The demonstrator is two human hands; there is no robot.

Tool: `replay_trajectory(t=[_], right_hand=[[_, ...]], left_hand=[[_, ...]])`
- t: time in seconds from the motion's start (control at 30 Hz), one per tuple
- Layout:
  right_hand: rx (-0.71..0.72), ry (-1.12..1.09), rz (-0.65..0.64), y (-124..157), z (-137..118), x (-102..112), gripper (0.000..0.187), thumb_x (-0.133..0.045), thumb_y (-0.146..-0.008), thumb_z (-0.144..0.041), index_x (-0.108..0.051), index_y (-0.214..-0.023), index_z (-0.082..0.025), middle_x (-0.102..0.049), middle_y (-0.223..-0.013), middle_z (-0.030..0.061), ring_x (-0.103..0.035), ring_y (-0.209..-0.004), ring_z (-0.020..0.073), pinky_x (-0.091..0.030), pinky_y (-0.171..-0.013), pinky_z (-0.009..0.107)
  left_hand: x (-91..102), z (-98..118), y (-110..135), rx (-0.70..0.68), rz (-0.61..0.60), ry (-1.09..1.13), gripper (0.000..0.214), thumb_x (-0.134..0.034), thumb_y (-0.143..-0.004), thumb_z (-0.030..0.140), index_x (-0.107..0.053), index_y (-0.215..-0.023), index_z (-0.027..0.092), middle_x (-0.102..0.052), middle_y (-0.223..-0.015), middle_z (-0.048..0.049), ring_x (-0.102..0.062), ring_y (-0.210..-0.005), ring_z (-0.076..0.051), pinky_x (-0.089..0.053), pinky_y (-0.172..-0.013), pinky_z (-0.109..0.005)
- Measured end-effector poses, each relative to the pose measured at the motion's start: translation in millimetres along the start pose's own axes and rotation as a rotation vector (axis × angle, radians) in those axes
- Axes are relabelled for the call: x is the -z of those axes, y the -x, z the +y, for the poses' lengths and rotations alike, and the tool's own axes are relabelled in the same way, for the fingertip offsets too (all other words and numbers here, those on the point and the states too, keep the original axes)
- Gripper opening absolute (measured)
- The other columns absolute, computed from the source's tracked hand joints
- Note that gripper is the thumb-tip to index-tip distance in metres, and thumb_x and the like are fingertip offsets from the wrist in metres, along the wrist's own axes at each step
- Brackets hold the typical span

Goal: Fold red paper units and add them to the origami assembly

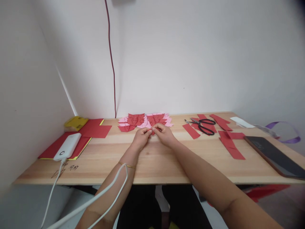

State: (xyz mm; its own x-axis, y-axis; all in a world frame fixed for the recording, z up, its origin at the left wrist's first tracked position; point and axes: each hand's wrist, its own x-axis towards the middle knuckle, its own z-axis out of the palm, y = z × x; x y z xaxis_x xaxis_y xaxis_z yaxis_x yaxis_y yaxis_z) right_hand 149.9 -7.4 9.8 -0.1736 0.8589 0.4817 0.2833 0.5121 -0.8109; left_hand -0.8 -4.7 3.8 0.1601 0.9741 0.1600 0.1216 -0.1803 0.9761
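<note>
**A shared pinch at mid-frame**

At the centre of the frame, our left hand [141, 137] and right hand [164, 133] meet fingertip to fingertip. Together they pinch a small red paper piece [152, 132] between them. It sits just below the pile of folded paper [143, 121], equally near both hands.

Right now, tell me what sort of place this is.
Probably a paper-craft desk: wooden table with folded red and pink paper, scissors, cut red strips; left hand and right hand pinch a red piece.

Left hand [142, 137], right hand [164, 134], fingertips together
</note>
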Motion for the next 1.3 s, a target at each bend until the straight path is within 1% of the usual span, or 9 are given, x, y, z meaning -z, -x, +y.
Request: replay_trajectory(t=[0.23,0.4,0.53,0.67,0.8,0.93,1.03,1.2,1.3], right_hand=[[0.043,0.028,0.013,0.5,-1.2,0.3,0.017,-0.05,-0.083,-0.029,-0.058,-0.072,-0.018,-0.058,-0.07,0.0004,-0.054,-0.069,0.0142,-0.039,-0.066,0.026],[-0.024,0.049,-0.003,-0.2,2.7,-2.5,0.016,-0.05,-0.082,-0.031,-0.058,-0.076,-0.018,-0.059,-0.071,0.0001,-0.052,-0.067,0.0136,-0.039,-0.065,0.025],[-0.019,0.076,0.009,0.1,1.9,-2.2,0.017,-0.051,-0.082,-0.031,-0.057,-0.073,-0.018,-0.058,-0.069,-0.0003,-0.052,-0.066,0.0133,-0.039,-0.064,0.025],[-0.014,0.079,0.035,0.9,-1.0,-1.0,0.017,-0.051,-0.081,-0.031,-0.056,-0.071,-0.018,-0.057,-0.067,-0.0007,-0.051,-0.065,0.0131,-0.038,-0.063,0.025],[-0.041,0.077,0.029,0.8,0.5,-2.3,0.018,-0.051,-0.081,-0.032,-0.057,-0.071,-0.018,-0.057,-0.067,-0.0005,-0.05,-0.064,0.0132,-0.038,-0.062,0.025],[-0.061,0.077,0.008,0.6,2.3,-3.3,0.017,-0.05,-0.081,-0.032,-0.057,-0.074,-0.018,-0.057,-0.069,-0.0003,-0.05,-0.064,0.0133,-0.038,-0.062,0.025],[-0.044,0.084,0.002,0.7,0.7,-2.5,0.018,-0.049,-0.082,-0.031,-0.056,-0.072,-0.018,-0.057,-0.068,-0.0002,-0.05,-0.064,0.0132,-0.038,-0.062,0.025],[-0.03,0.088,0.011,0.7,-2.2,-1.6,0.018,-0.05,-0.081,-0.031,-0.056,-0.07,-0.018,-0.056,-0.067,-0.0006,-0.05,-0.063,0.0131,-0.038,-0.062,0.025],[-0.044,0.073,0.02,0.6,-0.5,-2.7,0.018,-0.05,-0.081,-0.033,-0.056,-0.073,-0.019,-0.057,-0.069,-0.0004,-0.051,-0.065,0.0134,-0.038,-0.063,0.025]], left_hand=[[0.8,1.0,-0.2,0.0,0.005,-0.005,0.026,-0.061,-0.07,0.04,-0.063,-0.067,0.014,-0.05,-0.054,0.0024,-0.042,-0.054,-0.009,-0.031,-0.054,-0.022],[0.0,-0.3,0.8,0.039,-0.022,0.011,0.03,-0.06,-0.072,0.044,-0.062,-0.069,0.014,-0.049,-0.053,0.0028,-0.039,-0.049,-0.008,-0.027,-0.05,-0.022],[-1.6,0.7,1.7,0.044,-0.036,0.017,0.032,-0.059,-0.072,0.046,-0.062,-0.068,0.014,-0.049,-0.052,0.0023,-0.038,-0.047,-0.008,-0.027,-0.049,-0.022],[-1.0,2.3,0.8,0.005,0.022,0.011,0.025,-0.061,-0.071,0.04,-0.062,-0.068,0.015,-0.05,-0.053,0.0028,-0.041,-0.05,-0.009,-0.03,-0.052,-0.022],[0.8,0.5,-1.3,-0.038,0.082,0.005,0.022,-0.062,-0.07,0.036,-0.06,-0.065,0.015,-0.05,-0.055,0.0028,-0.043,-0.053,-0.009,-0.034,-0.056,-0.023],[1.0,-2.7,-2.6,-0.054,0.098,0.004,0.021,-0.062,-0.07,0.035,-0.06,-0.064,0.015,-0.051,-0.056,0.0024,-0.044,-0.054,-0.01,-0.034,-0.056,-0.023],[0.4,-3.0,-2.7,-0.059,0.097,0.003,0.022,-0.062,-0.071,0.035,-0.059,-0.063,0.015,-0.051,-0.055,0.0022,-0.044,-0.053,-0.01,-0.034,-0.056,-0.023],[-0.2,-1.9,-2.1,-0.068,0.1,0.014,0.021,-0.062,-0.07,0.034,-0.059,-0.061,0.015,-0.052,-0.056,0.0021,-0.045,-0.054,-0.01,-0.035,-0.056,-0.023],[0.0,-2.5,-2.6,-0.064,0.109,0.031,0.021,-0.063,-0.07,0.034,-0.059,-0.062,0.015,-0.053,-0.057,0.0018,-0.046,-0.054,-0.01,-0.036,-0.057,-0.023]])
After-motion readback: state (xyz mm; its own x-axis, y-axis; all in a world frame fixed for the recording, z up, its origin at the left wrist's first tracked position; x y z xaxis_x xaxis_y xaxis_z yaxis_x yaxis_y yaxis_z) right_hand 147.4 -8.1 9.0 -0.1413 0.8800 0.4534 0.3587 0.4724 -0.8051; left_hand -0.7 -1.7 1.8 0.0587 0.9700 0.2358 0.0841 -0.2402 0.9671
